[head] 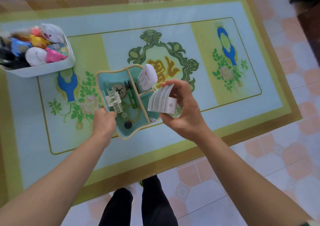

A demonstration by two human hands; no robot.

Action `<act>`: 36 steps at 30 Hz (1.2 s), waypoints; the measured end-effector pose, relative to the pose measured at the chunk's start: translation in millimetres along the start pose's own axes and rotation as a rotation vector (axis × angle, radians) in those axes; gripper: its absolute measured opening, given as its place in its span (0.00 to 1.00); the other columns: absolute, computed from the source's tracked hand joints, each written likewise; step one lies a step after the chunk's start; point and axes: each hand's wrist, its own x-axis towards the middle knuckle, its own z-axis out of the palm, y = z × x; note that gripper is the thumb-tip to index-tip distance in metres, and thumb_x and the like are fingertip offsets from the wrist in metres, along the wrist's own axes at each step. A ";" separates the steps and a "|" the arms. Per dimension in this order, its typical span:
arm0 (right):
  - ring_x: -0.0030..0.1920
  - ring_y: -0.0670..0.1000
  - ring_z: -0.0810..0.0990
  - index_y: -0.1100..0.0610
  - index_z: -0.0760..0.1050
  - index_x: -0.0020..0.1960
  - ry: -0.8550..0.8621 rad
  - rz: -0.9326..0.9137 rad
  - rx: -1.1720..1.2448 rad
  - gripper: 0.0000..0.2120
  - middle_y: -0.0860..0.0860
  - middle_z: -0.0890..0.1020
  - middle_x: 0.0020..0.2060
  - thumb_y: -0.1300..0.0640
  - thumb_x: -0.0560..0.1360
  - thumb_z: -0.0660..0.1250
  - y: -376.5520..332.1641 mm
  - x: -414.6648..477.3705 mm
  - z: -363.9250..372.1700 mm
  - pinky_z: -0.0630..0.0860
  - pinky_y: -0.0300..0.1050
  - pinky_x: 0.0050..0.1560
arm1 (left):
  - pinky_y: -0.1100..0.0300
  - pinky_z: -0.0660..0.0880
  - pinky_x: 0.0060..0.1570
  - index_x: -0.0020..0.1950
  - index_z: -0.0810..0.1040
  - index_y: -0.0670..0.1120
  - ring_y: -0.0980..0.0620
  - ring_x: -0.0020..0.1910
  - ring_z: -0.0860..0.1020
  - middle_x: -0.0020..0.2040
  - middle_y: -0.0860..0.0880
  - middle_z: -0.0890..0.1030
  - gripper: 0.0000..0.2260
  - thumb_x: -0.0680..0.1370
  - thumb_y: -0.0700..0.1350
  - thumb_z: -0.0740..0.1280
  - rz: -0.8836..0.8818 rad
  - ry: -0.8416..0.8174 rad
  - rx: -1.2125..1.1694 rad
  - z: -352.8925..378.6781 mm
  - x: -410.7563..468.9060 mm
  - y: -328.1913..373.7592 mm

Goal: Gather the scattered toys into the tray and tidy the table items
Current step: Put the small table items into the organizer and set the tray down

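A teal organiser box (110, 77) with a tan rim and dividers stands at the table's middle. Inside lie a white hair clip (113, 101), green snips (132, 98), a round wooden piece and a black disc. A white remote (147, 76) leans upright in its far right compartment. My left hand (104, 122) grips the box's near left rim. My right hand (180, 108) holds a white ribbed plastic piece (161, 100) just above the box's right side. A white tray (57, 68) at the far left is full of colourful toys (39, 47).
The glass-topped table (242, 91) carries a green and pale blue printed pattern. Its near edge runs just in front of my legs. Pink and white floor tiles lie to the right, and a dark piece of furniture (310, 18) stands at the far right corner.
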 end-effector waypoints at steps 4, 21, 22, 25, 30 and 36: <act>0.53 0.52 0.79 0.62 0.63 0.65 -0.053 0.038 -0.100 0.30 0.54 0.77 0.57 0.69 0.67 0.71 5.5 9.5 6.7 0.77 0.48 0.55 | 0.57 0.67 0.34 0.52 0.74 0.41 0.52 0.34 0.70 0.38 0.48 0.74 0.09 0.76 0.35 0.58 0.012 -0.001 0.007 -1.1 2.1 1.8; 0.60 0.51 0.70 0.57 0.64 0.71 -0.363 0.048 -0.326 0.34 0.49 0.74 0.62 0.68 0.67 0.68 32.8 44.8 9.4 0.69 0.41 0.61 | 0.58 0.66 0.31 0.51 0.75 0.42 0.52 0.34 0.70 0.37 0.49 0.74 0.09 0.75 0.34 0.58 -0.010 0.059 -0.003 -1.5 23.1 5.3; 0.61 0.50 0.71 0.57 0.64 0.71 -0.362 0.053 -0.310 0.34 0.50 0.74 0.62 0.69 0.67 0.67 34.3 46.7 6.3 0.68 0.39 0.62 | 0.58 0.66 0.31 0.51 0.75 0.42 0.52 0.34 0.70 0.38 0.49 0.74 0.09 0.75 0.34 0.58 -0.006 0.062 0.001 -1.5 24.3 6.0; 0.58 0.48 0.74 0.57 0.67 0.68 -0.235 0.112 -0.270 0.32 0.50 0.77 0.60 0.71 0.65 0.64 44.9 53.8 -3.1 0.68 0.28 0.55 | 0.59 0.66 0.30 0.50 0.75 0.43 0.53 0.34 0.70 0.38 0.49 0.75 0.09 0.75 0.34 0.59 0.004 0.084 0.002 1.0 26.9 6.8; 0.58 0.52 0.74 0.56 0.71 0.64 -0.141 0.302 -0.473 0.26 0.51 0.76 0.60 0.72 0.69 0.61 87.3 74.1 -3.3 0.71 0.41 0.52 | 0.59 0.65 0.30 0.48 0.76 0.42 0.53 0.32 0.69 0.36 0.50 0.74 0.08 0.75 0.34 0.59 -0.024 0.113 0.002 6.7 34.6 5.5; 0.61 0.57 0.69 0.50 0.65 0.71 -0.456 0.248 -0.824 0.30 0.52 0.70 0.66 0.63 0.71 0.67 139.4 87.5 30.7 0.73 0.49 0.56 | 0.56 0.71 0.37 0.52 0.78 0.39 0.49 0.37 0.73 0.44 0.42 0.78 0.10 0.74 0.34 0.60 -0.054 0.116 -0.024 14.9 44.7 1.4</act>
